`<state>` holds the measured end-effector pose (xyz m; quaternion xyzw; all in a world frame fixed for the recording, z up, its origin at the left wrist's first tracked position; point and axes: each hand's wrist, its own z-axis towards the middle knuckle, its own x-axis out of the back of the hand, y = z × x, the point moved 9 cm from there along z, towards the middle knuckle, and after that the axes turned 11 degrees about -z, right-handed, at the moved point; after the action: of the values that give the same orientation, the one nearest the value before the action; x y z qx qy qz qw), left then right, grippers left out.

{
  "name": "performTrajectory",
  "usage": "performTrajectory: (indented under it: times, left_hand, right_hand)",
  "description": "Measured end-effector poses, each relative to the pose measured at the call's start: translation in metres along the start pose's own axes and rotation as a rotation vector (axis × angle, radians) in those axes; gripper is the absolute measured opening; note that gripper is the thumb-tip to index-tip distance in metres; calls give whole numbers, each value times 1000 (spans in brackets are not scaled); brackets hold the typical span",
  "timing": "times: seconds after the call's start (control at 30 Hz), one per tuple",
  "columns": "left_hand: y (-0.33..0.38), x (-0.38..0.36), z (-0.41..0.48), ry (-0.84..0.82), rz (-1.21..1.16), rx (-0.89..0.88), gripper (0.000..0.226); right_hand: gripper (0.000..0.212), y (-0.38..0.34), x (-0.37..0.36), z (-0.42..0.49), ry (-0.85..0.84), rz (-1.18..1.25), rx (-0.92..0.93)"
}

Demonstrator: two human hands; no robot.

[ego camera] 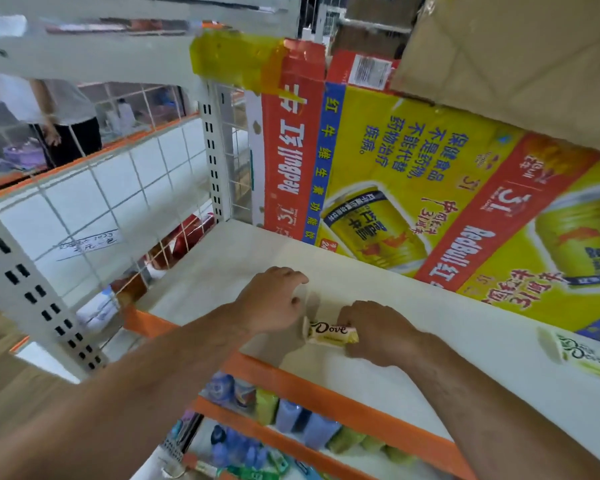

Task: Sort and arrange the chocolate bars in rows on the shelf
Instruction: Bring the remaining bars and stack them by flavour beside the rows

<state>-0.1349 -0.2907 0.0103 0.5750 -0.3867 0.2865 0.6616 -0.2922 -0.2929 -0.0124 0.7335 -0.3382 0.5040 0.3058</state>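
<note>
While our right hand (378, 332) pinches the right end of the Dove chocolate bar (329, 332), the bar lies flat and label up on the white shelf (482, 327), between our two hands and just behind the orange lip (326, 393). Our left hand (274, 299) sits just off the bar's other end, fingers loosely curled toward the shelf and gripping nothing we can see. Whether its thumb touches the wrapper we cannot tell.

To place it well, we judge the left hand should serve as a stop while the right nudges the bar until its long edge runs parallel to the lip. That leaves room beyond our fingertips for further rows. A second bar (582, 355), blurred, lies well out past the right hand and wants bringing into line.

The shelf looks smooth and painted, so a wrapper should slide easily; light pressure is enough. Beyond our fingers a Red Bull carton (413, 161) stands at the back, with a cardboard box (516, 64) above it. Past the left hand is a wire grid panel (118, 188), and a person (66, 112) stands behind it. Below our wrists, lower shelves hold bottles and packs (291, 414).
</note>
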Motion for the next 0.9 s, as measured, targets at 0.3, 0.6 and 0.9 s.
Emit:
performTrajectory:
  times: [0.3, 0.6, 0.9]
  left_hand:
    - [109, -73, 43, -92, -12, -181, 47]
    - [241, -158, 64, -119, -1, -256, 50]
    - [336, -245, 86, -90, 7, -241, 64]
  right_hand:
    - [39, 108, -28, -94, 112, 173, -267]
    - [40, 233, -72, -197, 163, 273, -401]
    - [39, 344, -114, -255, 209, 279, -424]
